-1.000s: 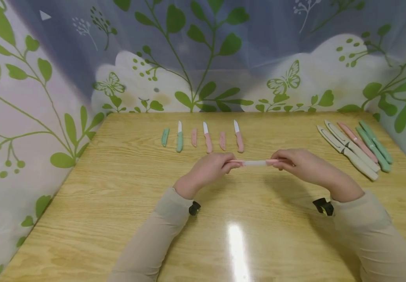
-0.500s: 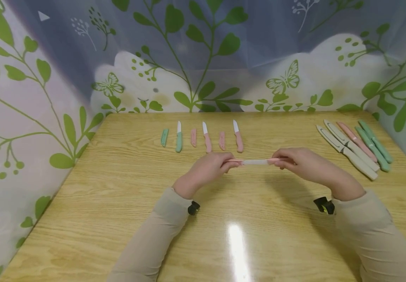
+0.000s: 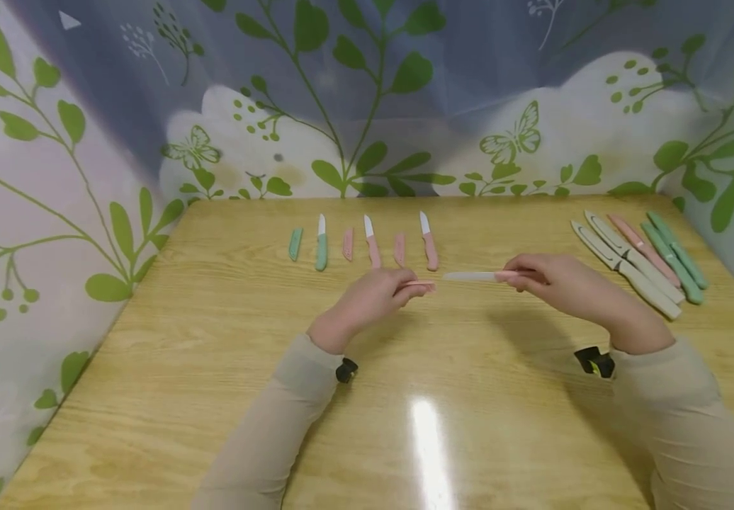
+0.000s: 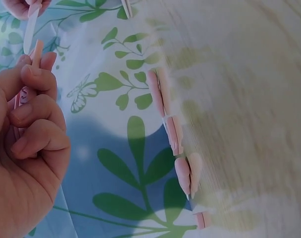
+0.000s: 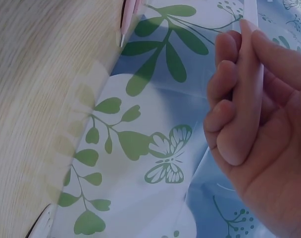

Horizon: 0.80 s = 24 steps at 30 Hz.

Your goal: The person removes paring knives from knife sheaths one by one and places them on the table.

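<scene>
Above the middle of the table, my right hand (image 3: 571, 294) grips the pink handle of a small knife (image 3: 469, 276), its pale blade bare and pointing left. In the right wrist view the fingers curl round the knife's handle (image 5: 247, 104). My left hand (image 3: 363, 304) pinches a pink knife sheath (image 3: 419, 283), partly hidden by the fingers; its end also shows in the left wrist view as a pink sheath tip (image 4: 38, 52). A narrow gap separates blade tip and sheath.
Along the back lie a green sheath (image 3: 295, 244), green knife (image 3: 322, 251), pink sheath (image 3: 348, 244), pink knife (image 3: 373, 251), another pink sheath (image 3: 399, 248) and pink knife (image 3: 429, 249). At right lie larger cream knives (image 3: 650, 289), a pink knife (image 3: 657, 261) and green knives (image 3: 673, 263).
The blade, whose tip was at the sheath's end in my left hand, is now apart from it. My right hand has moved slightly up and right with the knife.
</scene>
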Motion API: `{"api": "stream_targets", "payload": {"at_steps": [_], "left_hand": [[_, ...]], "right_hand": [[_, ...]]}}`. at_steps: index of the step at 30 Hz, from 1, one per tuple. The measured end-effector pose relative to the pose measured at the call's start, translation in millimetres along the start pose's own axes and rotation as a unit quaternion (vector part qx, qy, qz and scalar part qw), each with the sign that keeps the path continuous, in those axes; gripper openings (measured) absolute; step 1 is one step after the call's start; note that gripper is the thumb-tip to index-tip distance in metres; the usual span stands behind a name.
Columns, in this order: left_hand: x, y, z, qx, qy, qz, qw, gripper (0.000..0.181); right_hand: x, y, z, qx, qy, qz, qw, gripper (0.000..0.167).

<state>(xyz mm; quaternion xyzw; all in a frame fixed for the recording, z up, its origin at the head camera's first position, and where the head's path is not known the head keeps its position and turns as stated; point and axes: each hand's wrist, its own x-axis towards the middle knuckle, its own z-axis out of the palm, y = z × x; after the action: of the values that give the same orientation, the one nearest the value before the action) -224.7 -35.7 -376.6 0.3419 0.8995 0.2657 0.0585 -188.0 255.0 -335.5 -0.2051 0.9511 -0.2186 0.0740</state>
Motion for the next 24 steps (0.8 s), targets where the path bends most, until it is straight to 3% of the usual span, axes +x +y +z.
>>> {"api": "stream_targets", "payload": {"at_steps": [8,12,15,19,24], "left_hand": [[5.2,0.6,-0.2,-0.041,-0.036,-0.023,0.9982,0.038],[7.8,0.8,3.3,-0.063,-0.058,-0.043,0.9954,0.045],[12.5,2.9,2.5,-0.068,-0.055,-0.055,0.9947,0.041],[30.0,6.0,-1.2,-0.093,-0.026,-0.075,0.9925,0.036],[64.6,9.8,-5.3,-0.097,-0.007,-0.118,0.9882,0.033]], "right_hand": [[4.2,1,0,0.009,0.027,-0.005,0.9996,0.022],[8.0,2,7,0.03,0.039,0.018,0.9986,0.033],[10.7,6,9,0.06,0.048,0.048,0.9959,0.043],[20.1,16,6,0.113,0.054,0.085,0.9885,0.051],[44.1,26,1,0.177,0.036,0.139,0.9736,0.056]]}}
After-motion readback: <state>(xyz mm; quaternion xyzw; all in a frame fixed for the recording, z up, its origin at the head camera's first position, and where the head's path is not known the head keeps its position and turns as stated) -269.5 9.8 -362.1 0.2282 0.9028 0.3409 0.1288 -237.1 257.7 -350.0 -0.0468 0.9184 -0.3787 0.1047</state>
